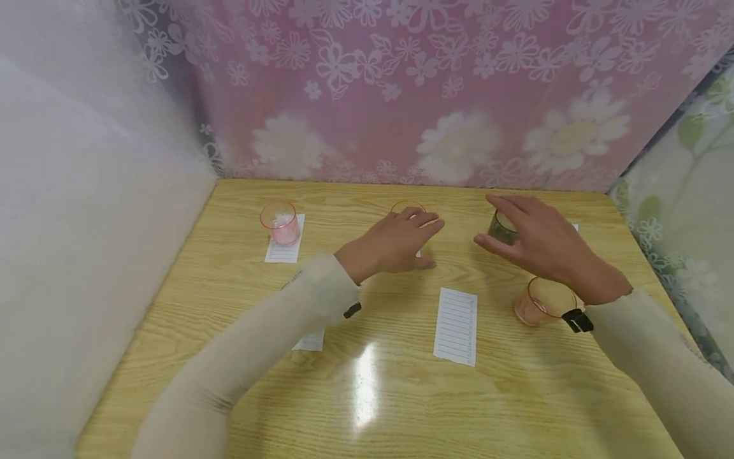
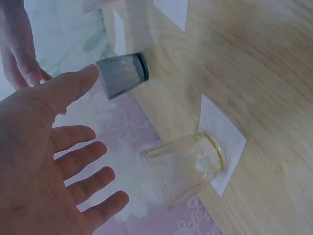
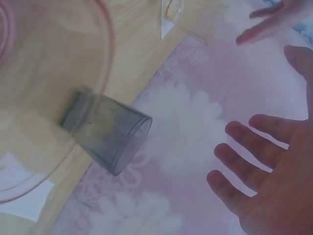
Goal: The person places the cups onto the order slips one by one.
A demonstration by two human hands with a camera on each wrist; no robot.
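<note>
Both hands hover over the table holding nothing, their fingers apart. In the head view my left hand is in front of a clear yellow cup, partly hiding it. The left wrist view shows that cup standing on a slip of lined paper, with the fingertips apart from it. My right hand overlaps a dark grey see-through cup in the head view. Right wrist view: the grey cup stands apart from the spread fingers. Below the right wrist is a clear orange-pink cup.
A pink cup with something white inside stands on a lined paper slip at the back left. Another lined slip lies mid-table, and one is partly under the left forearm. A flowered curtain hangs along the table's far edge.
</note>
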